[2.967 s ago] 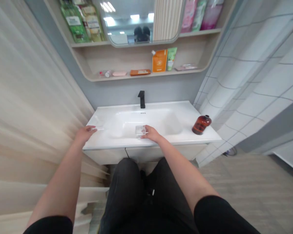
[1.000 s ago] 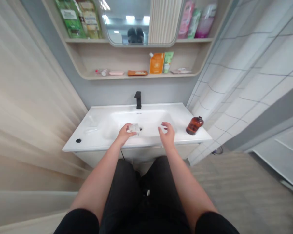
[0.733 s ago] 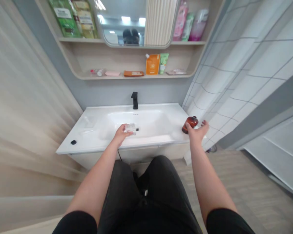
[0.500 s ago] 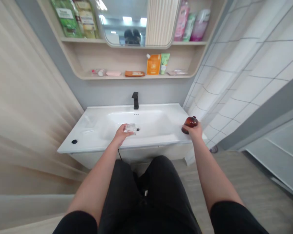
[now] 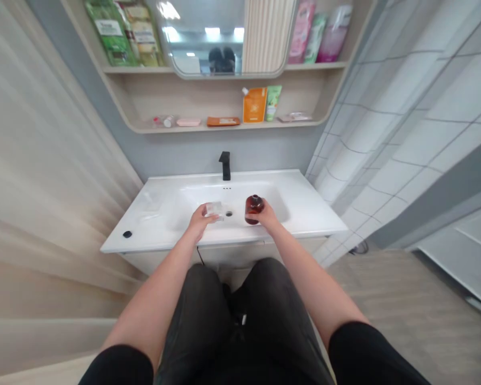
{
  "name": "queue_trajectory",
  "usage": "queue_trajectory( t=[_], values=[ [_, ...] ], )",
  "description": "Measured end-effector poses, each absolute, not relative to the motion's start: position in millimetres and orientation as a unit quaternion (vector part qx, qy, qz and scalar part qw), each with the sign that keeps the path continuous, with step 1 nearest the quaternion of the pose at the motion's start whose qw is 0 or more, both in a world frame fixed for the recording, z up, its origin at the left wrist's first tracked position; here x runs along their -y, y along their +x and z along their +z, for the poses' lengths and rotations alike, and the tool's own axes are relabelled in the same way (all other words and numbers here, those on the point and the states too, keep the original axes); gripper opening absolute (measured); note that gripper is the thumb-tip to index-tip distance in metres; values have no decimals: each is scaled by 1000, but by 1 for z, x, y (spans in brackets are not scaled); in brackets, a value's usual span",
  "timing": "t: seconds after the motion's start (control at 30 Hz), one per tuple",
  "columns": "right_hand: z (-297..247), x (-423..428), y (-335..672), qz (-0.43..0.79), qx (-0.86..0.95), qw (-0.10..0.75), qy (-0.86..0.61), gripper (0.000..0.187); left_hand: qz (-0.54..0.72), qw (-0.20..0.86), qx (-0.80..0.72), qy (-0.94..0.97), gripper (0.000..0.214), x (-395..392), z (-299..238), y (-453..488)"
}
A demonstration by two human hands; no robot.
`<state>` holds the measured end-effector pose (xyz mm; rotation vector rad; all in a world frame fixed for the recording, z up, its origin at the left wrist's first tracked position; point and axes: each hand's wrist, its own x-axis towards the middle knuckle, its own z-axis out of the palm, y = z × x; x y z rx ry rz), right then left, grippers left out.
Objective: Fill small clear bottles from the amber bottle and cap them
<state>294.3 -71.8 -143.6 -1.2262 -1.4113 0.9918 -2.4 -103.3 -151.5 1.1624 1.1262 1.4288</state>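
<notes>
Over the left part of the white sink, my left hand is closed on a small clear container, gripped between thumb and fingers. My right hand wraps round a dark amber bottle above the right half of the basin. The bottle's neck points up and no cap shows on it. A short gap parts the bottle from the clear container. Whether the container holds anything cannot be made out.
A black faucet stands behind the basin. On the counter's left lie a black cap and a faint clear item. Above, a shelf bears an orange pouch and a green tube. Curtains hang at both sides.
My right hand has carried the amber bottle left, from the counter's right end to over the basin. My left hand stays nearly in place with the clear container.
</notes>
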Motion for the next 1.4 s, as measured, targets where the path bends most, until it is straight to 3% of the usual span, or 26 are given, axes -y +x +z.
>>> queue_trajectory(
  t=[0.1,0.23,0.6,1.4],
  values=[
    [-145,67,262,461,583,480,-466,76,611,454,-457,460,82,99,-150,-8],
    [-151,56,239,487,585,463,-454,77,619,443,-449,468,75,91,-150,-15],
    [-170,49,233,405,675,410,-460,77,586,473,-418,508,81,89,-154,-19],
    [-162,56,228,332,748,344,-460,80,585,400,-448,545,91,87,-158,-16]
  ],
)
